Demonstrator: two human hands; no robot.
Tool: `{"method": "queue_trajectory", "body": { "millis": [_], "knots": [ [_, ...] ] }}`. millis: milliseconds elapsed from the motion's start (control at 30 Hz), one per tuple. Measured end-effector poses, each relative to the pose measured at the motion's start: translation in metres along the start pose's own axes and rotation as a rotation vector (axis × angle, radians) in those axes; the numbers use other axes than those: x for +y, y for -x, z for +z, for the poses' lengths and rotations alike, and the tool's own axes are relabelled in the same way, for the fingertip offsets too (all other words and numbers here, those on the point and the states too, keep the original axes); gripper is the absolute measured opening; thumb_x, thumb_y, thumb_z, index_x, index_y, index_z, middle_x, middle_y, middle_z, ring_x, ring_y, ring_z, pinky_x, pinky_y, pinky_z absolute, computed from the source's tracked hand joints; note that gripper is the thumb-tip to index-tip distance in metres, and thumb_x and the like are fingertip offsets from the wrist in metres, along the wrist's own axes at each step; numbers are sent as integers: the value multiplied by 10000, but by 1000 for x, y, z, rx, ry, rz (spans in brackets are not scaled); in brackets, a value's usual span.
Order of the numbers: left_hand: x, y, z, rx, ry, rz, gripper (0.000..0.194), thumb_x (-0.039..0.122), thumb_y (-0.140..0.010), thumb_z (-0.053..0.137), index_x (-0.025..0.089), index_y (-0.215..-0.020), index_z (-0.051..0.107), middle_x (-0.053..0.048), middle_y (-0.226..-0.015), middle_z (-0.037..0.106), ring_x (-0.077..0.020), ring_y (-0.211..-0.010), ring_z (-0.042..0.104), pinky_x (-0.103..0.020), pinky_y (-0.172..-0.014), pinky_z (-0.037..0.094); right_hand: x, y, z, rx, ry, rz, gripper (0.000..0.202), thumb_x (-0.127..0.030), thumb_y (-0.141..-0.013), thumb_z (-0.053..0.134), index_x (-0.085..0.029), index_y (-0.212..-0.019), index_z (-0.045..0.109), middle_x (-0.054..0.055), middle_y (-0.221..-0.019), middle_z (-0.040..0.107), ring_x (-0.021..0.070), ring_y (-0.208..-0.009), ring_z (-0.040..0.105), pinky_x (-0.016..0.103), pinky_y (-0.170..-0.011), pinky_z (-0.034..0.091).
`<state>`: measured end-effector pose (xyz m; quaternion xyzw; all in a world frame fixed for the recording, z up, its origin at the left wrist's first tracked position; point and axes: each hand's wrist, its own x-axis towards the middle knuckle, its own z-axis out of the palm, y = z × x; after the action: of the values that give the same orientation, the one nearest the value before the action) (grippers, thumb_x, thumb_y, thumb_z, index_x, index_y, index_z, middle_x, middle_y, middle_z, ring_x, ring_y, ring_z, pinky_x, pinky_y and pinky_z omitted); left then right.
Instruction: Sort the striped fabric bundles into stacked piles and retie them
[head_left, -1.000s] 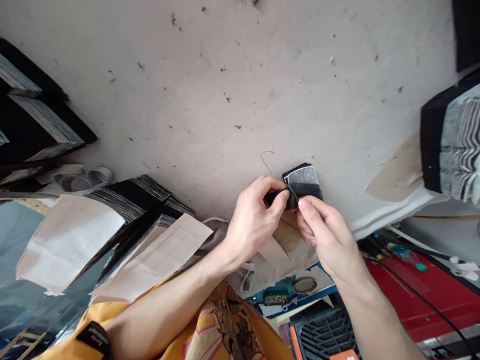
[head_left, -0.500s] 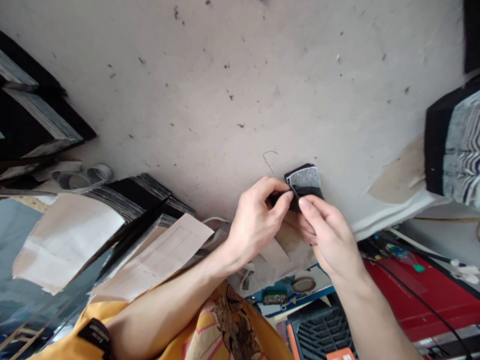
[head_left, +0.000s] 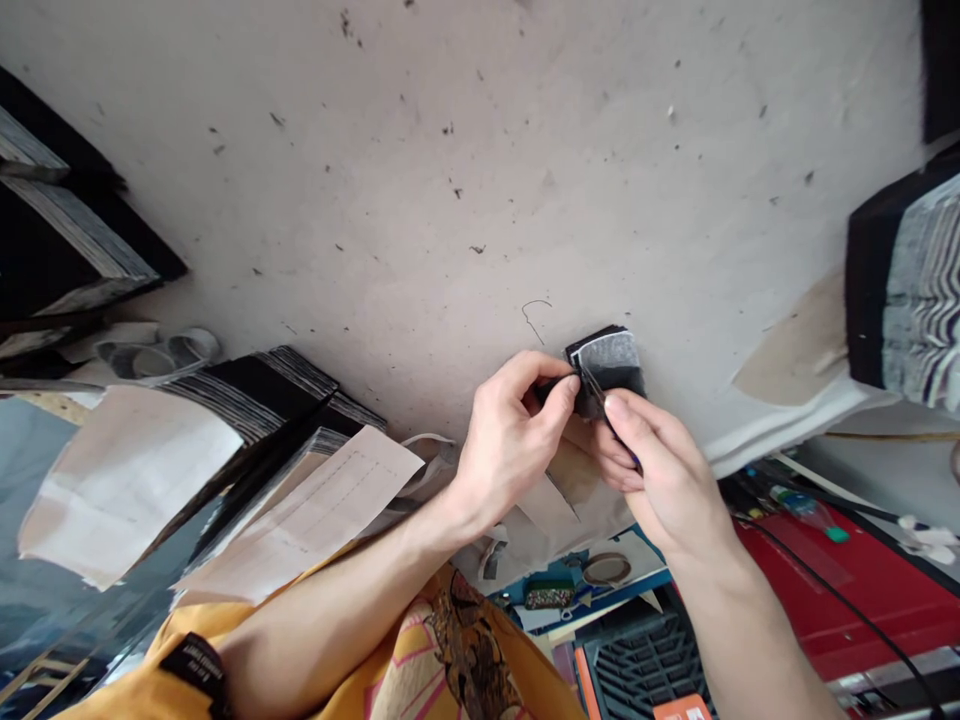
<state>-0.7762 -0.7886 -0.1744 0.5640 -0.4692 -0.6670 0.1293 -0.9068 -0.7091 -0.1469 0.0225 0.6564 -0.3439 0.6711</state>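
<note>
one cloth [head_left: 616, 352] sits near the table's [head_left: 405, 270] edge, pinched by the left hand [head_left: 514, 425]; the right hand [head_left: 660, 465] grips a tool [head_left: 594, 387], its blue handle [head_left: 636, 462] newly showing, tip seemingly better angled for close work.

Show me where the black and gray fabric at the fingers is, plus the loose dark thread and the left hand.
Black and gray fabric [head_left: 611, 358]: head view, on its gray upper face.
Loose dark thread [head_left: 528, 319]: head view, on its bend.
Left hand [head_left: 510, 430]: head view, on its back.
</note>
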Motion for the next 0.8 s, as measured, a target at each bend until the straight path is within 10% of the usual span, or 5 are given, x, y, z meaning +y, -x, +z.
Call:
{"method": "queue_trajectory", "body": {
  "millis": [800],
  "knots": [
    [-3, 2, 0, -33, -29, 45, 84, 196, -911, 633, 191, -836, 673, 21, -792, 683, -89, -663, 558, -210, -610, 446, 4, -2, 2, 50, -21, -2, 431, -547, -898, 735, -217, -748, 502, -91, -565, 277, 60, -485, 190, 197, -409, 158]
  ]
}}
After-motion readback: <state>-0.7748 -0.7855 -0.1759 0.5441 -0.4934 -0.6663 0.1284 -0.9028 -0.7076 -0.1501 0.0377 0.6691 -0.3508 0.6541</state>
